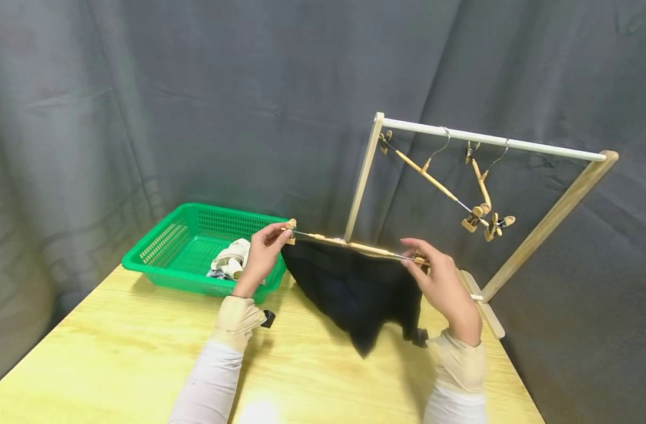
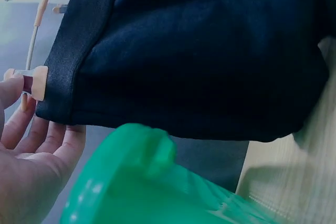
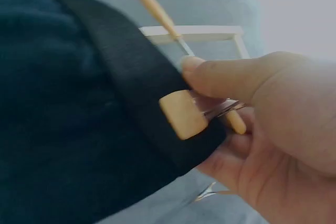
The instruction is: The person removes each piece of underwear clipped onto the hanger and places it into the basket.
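A wooden clip hanger (image 1: 373,249) is held level above the table, and a black garment with a wide waistband (image 1: 354,288) hangs from it. My left hand (image 1: 261,253) pinches the hanger's left end at its clip. In the left wrist view that wooden clip (image 2: 39,83) bites the corner of the waistband. At the other end, my right hand (image 1: 441,282) grips the hanger beside its right clip. The right wrist view shows this clip (image 3: 182,115) on the waistband, the thumb near the metal rod and fingers behind the cloth.
A green plastic basket (image 1: 190,284) stands at the left with white and grey cloth (image 1: 232,259) inside. To the right, a wooden rack with a white rail (image 1: 492,139) carries two clip hangers, one nearer the left post (image 1: 428,178) and another beside it (image 1: 480,182). Grey curtain hangs behind.
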Demonstrator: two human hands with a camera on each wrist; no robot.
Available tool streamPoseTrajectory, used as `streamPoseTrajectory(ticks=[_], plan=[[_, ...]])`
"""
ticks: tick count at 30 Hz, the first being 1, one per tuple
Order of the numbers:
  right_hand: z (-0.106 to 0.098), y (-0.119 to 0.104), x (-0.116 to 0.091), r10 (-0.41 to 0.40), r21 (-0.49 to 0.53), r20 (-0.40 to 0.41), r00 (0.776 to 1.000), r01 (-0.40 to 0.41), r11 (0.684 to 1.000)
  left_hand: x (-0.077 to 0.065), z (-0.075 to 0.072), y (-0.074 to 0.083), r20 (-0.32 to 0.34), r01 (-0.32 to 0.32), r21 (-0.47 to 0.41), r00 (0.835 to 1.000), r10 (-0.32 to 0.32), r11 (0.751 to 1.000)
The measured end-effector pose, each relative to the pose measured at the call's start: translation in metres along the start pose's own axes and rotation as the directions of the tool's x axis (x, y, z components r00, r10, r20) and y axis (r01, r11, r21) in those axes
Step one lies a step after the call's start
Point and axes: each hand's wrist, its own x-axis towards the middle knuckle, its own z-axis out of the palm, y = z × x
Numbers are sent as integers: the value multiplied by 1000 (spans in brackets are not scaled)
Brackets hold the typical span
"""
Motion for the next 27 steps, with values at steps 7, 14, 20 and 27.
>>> streamPoseTrajectory(ticks=[7, 14, 20, 27], plan=[[7, 8, 6, 43, 27, -70, 997, -41, 999, -1, -4, 9, -10, 12, 28, 1000, -12, 1000], [7, 14, 3, 78, 64, -58, 995, -74, 995, 0, -4, 18, 9, -5, -5, 1000, 5, 1000], [10, 17, 3, 102, 84, -30, 994, -100, 991, -1, -8, 23, 23, -7, 2, 1000, 7, 1000], [12, 18, 5, 117, 76, -13, 993, -115, 990, -3, -10, 26, 96, 8, -12, 995, -7, 1000]])
